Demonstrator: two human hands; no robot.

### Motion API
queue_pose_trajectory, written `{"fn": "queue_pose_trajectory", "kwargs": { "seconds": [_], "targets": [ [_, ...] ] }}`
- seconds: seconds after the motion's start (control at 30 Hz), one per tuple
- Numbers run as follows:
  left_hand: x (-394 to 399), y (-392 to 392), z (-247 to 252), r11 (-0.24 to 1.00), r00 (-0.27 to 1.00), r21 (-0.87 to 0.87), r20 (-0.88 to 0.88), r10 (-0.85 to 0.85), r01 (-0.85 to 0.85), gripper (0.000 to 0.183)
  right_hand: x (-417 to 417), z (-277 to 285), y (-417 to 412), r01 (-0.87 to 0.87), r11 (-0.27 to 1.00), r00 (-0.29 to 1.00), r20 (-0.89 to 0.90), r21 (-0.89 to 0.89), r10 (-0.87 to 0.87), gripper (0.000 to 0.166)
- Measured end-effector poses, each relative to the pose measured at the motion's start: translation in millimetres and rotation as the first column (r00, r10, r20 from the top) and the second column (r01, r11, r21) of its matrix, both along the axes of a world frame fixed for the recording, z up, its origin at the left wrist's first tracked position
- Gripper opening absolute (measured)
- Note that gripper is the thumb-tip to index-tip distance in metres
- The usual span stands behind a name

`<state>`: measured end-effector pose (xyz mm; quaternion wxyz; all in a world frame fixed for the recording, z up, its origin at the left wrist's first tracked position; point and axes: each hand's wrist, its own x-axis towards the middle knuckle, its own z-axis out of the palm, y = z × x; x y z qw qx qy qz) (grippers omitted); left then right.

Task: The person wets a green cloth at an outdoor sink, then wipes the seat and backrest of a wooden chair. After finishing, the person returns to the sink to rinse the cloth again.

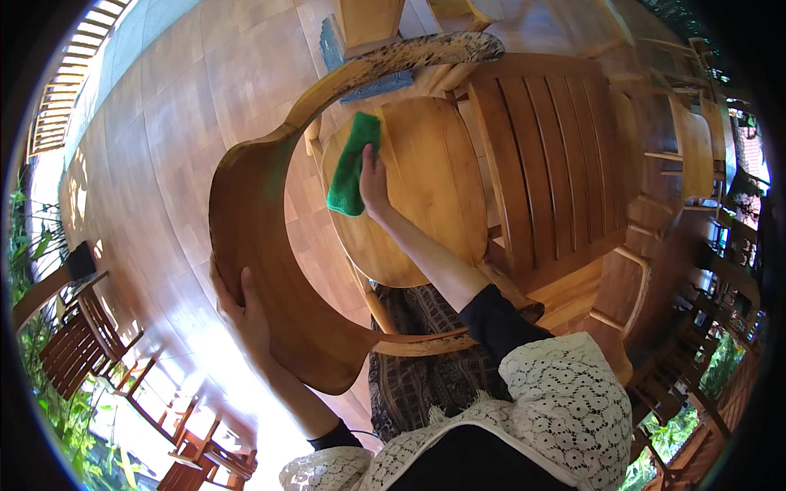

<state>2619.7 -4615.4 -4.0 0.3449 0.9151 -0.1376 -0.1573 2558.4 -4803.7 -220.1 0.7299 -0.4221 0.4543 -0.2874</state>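
Note:
A wooden armchair stands before me, with a curved backrest and a rounded wooden seat. My left hand grips the outer edge of the backrest, thumb over its inner face. Over the left part of the seat, my right hand holds a folded green cloth. The cloth seems to rest on the seat near its rim. Its underside is hidden. One armrest with a rough, dark-speckled surface curves beyond the seat; the other armrest passes close to my body.
A slatted wooden table adjoins the seat on the right. Wooden chairs line the far right. More slatted furniture stands at lower left, near green plants. Tiled floor spreads out on the left. A wooden post rises at the top.

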Motion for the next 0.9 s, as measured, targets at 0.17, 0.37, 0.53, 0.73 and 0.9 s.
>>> {"fn": "queue_pose_trajectory", "kwargs": {
  "seconds": [0.17,0.37,0.53,0.73,0.9],
  "targets": [
    [-2,2,-4,1.0,0.996,0.013,0.082,-0.02,0.019,0.046,79,-23,-2,0.006,0.999,0.997,0.079,-0.045,-0.003,0.064],
    [-5,-6,-5,0.992,0.985,-0.066,0.139,-0.1,0.11,0.052,95,-94,-27,-0.152,0.926,0.916,0.401,0.346,0.0,0.056],
    [-11,1,-7,0.974,0.974,-0.224,0.224,0.022,0.029,0.051,23,-93,-51,-0.054,0.996,0.997,-0.051,0.075,0.057,0.057],
    [-46,9,16,0.941,0.924,-0.327,0.378,0.05,0.083,0.042,-73,-20,-8,-0.772,0.466,0.622,-0.665,-0.432,0.413,0.042],
    [-63,31,10,0.957,0.909,-0.116,0.361,-0.21,0.267,0.035,-172,-99,60,-0.66,-0.628,0.165,-0.895,-0.412,0.414,0.058]
  ]
}}
